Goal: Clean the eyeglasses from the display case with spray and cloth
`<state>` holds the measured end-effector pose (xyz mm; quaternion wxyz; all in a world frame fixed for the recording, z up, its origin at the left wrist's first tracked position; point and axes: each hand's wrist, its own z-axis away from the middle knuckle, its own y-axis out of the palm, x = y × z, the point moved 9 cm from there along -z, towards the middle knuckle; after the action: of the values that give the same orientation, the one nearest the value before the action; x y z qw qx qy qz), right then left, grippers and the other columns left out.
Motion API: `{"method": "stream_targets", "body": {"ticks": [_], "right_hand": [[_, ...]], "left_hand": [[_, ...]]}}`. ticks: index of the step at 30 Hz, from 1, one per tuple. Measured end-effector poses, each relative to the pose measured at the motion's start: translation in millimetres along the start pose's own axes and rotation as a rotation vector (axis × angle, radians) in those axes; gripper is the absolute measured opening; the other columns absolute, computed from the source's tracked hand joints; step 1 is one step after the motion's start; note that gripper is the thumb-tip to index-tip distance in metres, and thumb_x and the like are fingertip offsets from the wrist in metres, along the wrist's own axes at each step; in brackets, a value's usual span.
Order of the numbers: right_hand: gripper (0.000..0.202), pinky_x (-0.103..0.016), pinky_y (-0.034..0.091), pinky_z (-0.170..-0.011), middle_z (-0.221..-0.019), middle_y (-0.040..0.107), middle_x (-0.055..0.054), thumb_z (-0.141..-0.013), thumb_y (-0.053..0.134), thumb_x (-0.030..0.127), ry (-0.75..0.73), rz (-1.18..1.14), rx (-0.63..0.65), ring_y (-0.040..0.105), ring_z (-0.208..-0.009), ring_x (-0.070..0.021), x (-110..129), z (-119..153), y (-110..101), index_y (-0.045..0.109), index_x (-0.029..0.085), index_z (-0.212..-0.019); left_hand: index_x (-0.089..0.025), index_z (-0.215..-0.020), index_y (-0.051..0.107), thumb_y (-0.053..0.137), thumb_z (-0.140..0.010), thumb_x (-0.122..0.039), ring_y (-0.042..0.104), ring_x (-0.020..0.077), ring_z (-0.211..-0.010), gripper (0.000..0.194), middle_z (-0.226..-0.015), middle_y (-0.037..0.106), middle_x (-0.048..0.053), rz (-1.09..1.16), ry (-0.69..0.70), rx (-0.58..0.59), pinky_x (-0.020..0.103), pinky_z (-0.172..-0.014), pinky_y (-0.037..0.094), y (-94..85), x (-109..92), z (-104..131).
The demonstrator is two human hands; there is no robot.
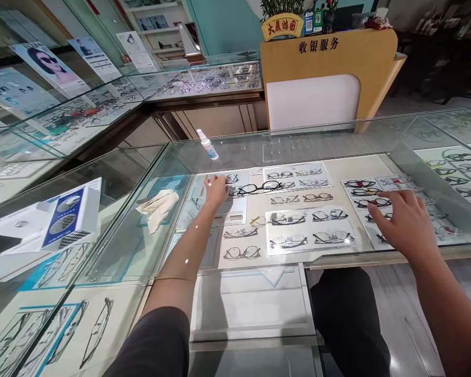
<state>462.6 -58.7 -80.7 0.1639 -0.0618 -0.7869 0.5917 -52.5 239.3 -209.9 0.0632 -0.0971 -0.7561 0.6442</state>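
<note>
My left hand (216, 190) reaches across the glass counter with its fingers curled and partly hidden. It is closed at the left end of a pair of black-framed eyeglasses (260, 187), which extends to the right at the level of the glass top. My right hand (407, 220) is at the right over the counter, fingers stretched out and holding nothing. Below it, under the glass, more eyeglasses lie on a white display card (371, 228). Beyond my left hand a small white spray bottle (208, 145) stands on the glass. A cream cloth (159, 208) lies crumpled to the left.
The glass display counter (235, 264) holds several rows of eyeglasses on cards (314, 251). A white and blue box (65, 217) sits on the left counter. Ahead stands a wooden cashier desk (317, 63). An open-looking white drawer (251, 314) is below the counter edge.
</note>
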Motion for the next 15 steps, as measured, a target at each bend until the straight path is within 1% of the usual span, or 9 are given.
{"method": "stream_targets", "body": {"ticks": [2,4,6,7,9,10,12,15], "right_hand": [[0.069,-0.064,0.049,-0.117,-0.145,0.061,-0.024,-0.103,0.039,0.062,0.002,0.005,0.004,0.056,-0.139,-0.0489,-0.2,0.1,0.6,0.068,0.013,-0.143],[0.069,-0.064,0.049,-0.117,-0.144,0.061,-0.024,-0.104,0.039,0.063,0.003,0.009,0.002,0.056,-0.139,-0.0488,-0.6,0.1,1.2,0.068,0.014,-0.142],[0.069,-0.063,0.049,-0.117,-0.143,0.061,-0.023,-0.104,0.038,0.064,-0.003,0.011,-0.006,0.057,-0.138,-0.0483,-0.7,0.0,1.4,0.068,0.014,-0.141],[0.069,-0.063,0.049,-0.117,-0.143,0.061,-0.023,-0.104,0.037,0.064,-0.005,0.012,-0.009,0.057,-0.138,-0.0481,-0.8,0.0,1.6,0.068,0.014,-0.141],[0.069,-0.063,0.049,-0.117,-0.142,0.061,-0.023,-0.104,0.037,0.064,-0.006,0.014,-0.013,0.057,-0.137,-0.0482,-1.3,-0.1,2.2,0.068,0.014,-0.141],[0.068,-0.062,0.049,-0.117,-0.142,0.061,-0.023,-0.104,0.038,0.064,-0.004,0.015,-0.014,0.057,-0.137,-0.0482,-1.7,-0.1,2.4,0.068,0.015,-0.14],[0.065,-0.062,0.048,-0.117,-0.143,0.061,-0.022,-0.103,0.04,0.063,0.003,0.008,-0.017,0.057,-0.137,-0.048,-2.7,0.0,2.6,0.068,0.016,-0.14],[0.062,-0.063,0.048,-0.116,-0.143,0.061,-0.022,-0.103,0.042,0.06,0.01,-0.014,-0.007,0.056,-0.138,-0.0485,-3.7,0.1,3.7,0.067,0.018,-0.14]], "left_hand": [[-0.02,-0.126,0.064,0.06,-0.096,-0.019,0.051,0.0415,-0.132,0.03,-0.122,0.07,0.02,0.001,-0.022,-0.016,0.056,-0.111,0.034,0.6,-1.6,-8.4],[-0.019,-0.126,0.064,0.059,-0.098,-0.018,0.054,0.041,-0.13,0.028,-0.115,0.071,0.02,-0.007,-0.024,-0.01,0.055,-0.11,0.036,5.6,-5.7,-15.6],[-0.017,-0.125,0.066,0.059,-0.101,-0.023,0.057,0.0387,-0.128,0.026,-0.114,0.071,0.02,-0.021,-0.02,0.006,0.055,-0.111,0.039,12.8,-9.6,-20.9],[-0.017,-0.126,0.066,0.061,-0.103,-0.028,0.059,0.0363,-0.127,0.027,-0.117,0.07,0.018,-0.028,-0.02,0.015,0.054,-0.111,0.042,16.5,-10.9,-22.9],[-0.016,-0.13,0.067,0.066,-0.104,-0.041,0.063,0.0312,-0.125,0.036,-0.128,0.069,0.014,-0.042,-0.022,0.033,0.054,-0.111,0.049,22.8,-12.2,-26.1],[-0.017,-0.133,0.067,0.068,-0.104,-0.045,0.065,0.0293,-0.124,0.04,-0.134,0.068,0.013,-0.047,-0.022,0.042,0.054,-0.11,0.054,25.3,-12.6,-27.3],[-0.017,-0.137,0.066,0.071,-0.103,-0.045,0.068,0.0277,-0.123,0.044,-0.14,0.067,0.012,-0.051,-0.017,0.058,0.052,-0.106,0.06,28.8,-13.3,-29.5],[-0.017,-0.14,0.066,0.071,-0.104,-0.042,0.07,0.0274,-0.121,0.044,-0.14,0.068,0.013,-0.037,-0.015,0.066,0.05,-0.102,0.063,29.2,-14.4,-31.2]]}}
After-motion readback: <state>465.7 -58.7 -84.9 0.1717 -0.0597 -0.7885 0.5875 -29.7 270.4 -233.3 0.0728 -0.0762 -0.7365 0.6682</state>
